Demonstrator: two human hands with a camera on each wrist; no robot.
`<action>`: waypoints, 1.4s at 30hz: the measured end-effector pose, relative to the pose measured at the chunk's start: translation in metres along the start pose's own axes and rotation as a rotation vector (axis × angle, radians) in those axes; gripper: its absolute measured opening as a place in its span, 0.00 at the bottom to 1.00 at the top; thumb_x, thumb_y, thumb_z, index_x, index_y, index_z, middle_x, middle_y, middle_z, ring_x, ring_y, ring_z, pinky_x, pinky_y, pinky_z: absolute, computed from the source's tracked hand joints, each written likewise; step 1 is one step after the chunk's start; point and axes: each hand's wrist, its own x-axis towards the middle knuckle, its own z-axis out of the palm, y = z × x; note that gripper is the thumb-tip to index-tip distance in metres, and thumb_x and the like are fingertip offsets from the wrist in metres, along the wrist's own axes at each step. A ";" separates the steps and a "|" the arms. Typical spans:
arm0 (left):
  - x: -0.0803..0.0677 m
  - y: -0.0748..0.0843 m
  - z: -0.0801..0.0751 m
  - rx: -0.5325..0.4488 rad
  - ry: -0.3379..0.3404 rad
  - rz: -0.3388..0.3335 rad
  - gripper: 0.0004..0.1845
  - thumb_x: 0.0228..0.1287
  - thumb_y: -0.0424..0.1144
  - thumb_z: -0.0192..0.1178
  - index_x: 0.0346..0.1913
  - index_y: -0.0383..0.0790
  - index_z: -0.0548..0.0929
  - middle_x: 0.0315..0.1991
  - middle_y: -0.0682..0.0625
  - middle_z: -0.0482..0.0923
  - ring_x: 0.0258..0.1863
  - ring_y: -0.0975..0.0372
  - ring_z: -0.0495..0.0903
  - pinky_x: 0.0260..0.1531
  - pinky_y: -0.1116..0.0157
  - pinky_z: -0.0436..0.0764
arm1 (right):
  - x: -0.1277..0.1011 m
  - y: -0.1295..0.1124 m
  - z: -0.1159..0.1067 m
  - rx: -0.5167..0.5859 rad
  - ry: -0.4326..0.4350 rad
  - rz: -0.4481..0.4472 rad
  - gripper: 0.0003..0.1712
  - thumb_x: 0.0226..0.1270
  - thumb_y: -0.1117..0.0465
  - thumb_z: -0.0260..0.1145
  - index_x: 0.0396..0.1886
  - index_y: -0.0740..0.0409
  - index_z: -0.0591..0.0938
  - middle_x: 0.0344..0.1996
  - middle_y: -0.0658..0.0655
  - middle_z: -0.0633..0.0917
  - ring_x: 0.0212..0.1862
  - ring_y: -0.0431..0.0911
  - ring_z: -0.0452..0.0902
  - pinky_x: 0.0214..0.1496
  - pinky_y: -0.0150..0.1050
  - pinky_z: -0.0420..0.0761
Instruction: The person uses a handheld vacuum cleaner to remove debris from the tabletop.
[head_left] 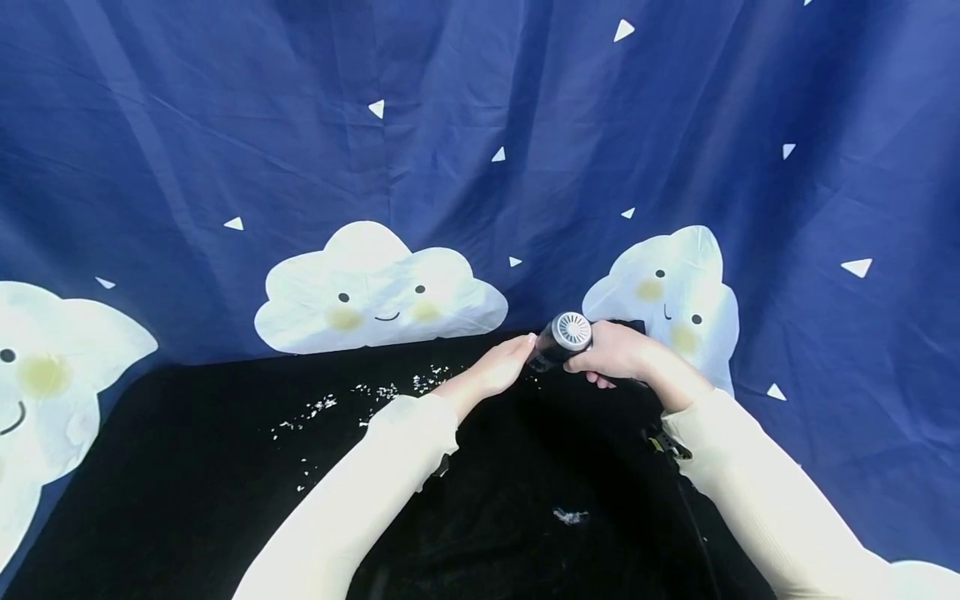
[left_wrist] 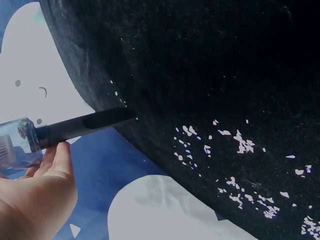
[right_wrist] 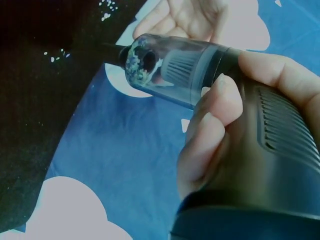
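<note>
A black handheld vacuum cleaner (head_left: 551,348) with a silver vented end is gripped in my right hand (head_left: 615,350). Fingers and thumb of that hand wrap its body in the right wrist view. Its clear dust cup (right_wrist: 167,67) holds small pale bits around a ribbed filter. From the cup a dark flat nozzle (left_wrist: 87,125) reaches over the edge of the black surface, its tip close to a few white specks. My left hand (left_wrist: 42,192) supports the cup and nozzle base with outstretched fingers. White paper-like scraps (left_wrist: 245,145) lie scattered nearby.
A black cloth-like surface (head_left: 187,450) spreads below both arms. More white scraps (head_left: 386,392) lie left of the vacuum, and a small pale clump (head_left: 570,517) lies nearer me. Behind hangs a blue curtain (head_left: 450,183) printed with clouds and triangles.
</note>
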 end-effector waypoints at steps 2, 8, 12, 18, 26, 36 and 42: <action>0.000 0.000 0.001 -0.003 -0.002 0.002 0.33 0.82 0.57 0.28 0.73 0.42 0.68 0.71 0.47 0.69 0.71 0.56 0.65 0.71 0.59 0.62 | 0.000 0.000 0.001 -0.005 0.009 0.001 0.14 0.57 0.53 0.72 0.25 0.58 0.80 0.16 0.56 0.82 0.17 0.44 0.79 0.23 0.38 0.81; 0.001 -0.002 0.000 0.002 0.007 0.000 0.33 0.82 0.58 0.28 0.73 0.42 0.69 0.70 0.48 0.70 0.71 0.57 0.66 0.70 0.59 0.63 | 0.002 0.001 0.004 0.019 0.027 0.018 0.14 0.57 0.54 0.72 0.26 0.60 0.80 0.16 0.55 0.82 0.17 0.44 0.79 0.23 0.38 0.81; 0.002 -0.002 -0.002 0.005 0.011 0.005 0.32 0.82 0.57 0.28 0.73 0.43 0.69 0.70 0.47 0.71 0.70 0.56 0.67 0.70 0.58 0.63 | 0.004 0.002 0.005 0.014 0.037 0.026 0.15 0.57 0.54 0.73 0.27 0.61 0.80 0.16 0.55 0.82 0.18 0.44 0.79 0.23 0.38 0.81; 0.004 -0.002 0.000 0.000 0.020 -0.002 0.32 0.82 0.57 0.28 0.73 0.44 0.69 0.70 0.48 0.71 0.70 0.56 0.67 0.70 0.58 0.63 | 0.006 0.004 0.005 0.020 0.038 0.029 0.15 0.58 0.54 0.72 0.26 0.60 0.80 0.16 0.55 0.82 0.18 0.44 0.79 0.24 0.38 0.81; 0.009 -0.002 0.007 -0.022 0.010 0.008 0.31 0.82 0.56 0.29 0.73 0.44 0.70 0.69 0.47 0.71 0.70 0.56 0.67 0.70 0.58 0.63 | 0.002 0.006 0.001 -0.015 0.040 0.022 0.15 0.56 0.53 0.73 0.26 0.59 0.79 0.15 0.55 0.81 0.17 0.44 0.78 0.23 0.38 0.80; 0.005 0.001 0.007 -0.030 -0.004 0.001 0.32 0.81 0.58 0.29 0.72 0.44 0.71 0.69 0.48 0.72 0.69 0.56 0.68 0.69 0.57 0.65 | -0.003 0.003 -0.003 -0.018 0.005 0.013 0.16 0.57 0.53 0.72 0.28 0.61 0.80 0.14 0.53 0.81 0.17 0.45 0.79 0.24 0.40 0.82; 0.001 0.004 0.006 0.019 -0.006 0.011 0.32 0.82 0.57 0.28 0.72 0.42 0.70 0.69 0.47 0.72 0.70 0.56 0.68 0.69 0.58 0.64 | -0.007 0.001 -0.004 0.002 -0.025 0.020 0.15 0.58 0.54 0.72 0.26 0.62 0.80 0.14 0.53 0.80 0.17 0.46 0.78 0.24 0.40 0.81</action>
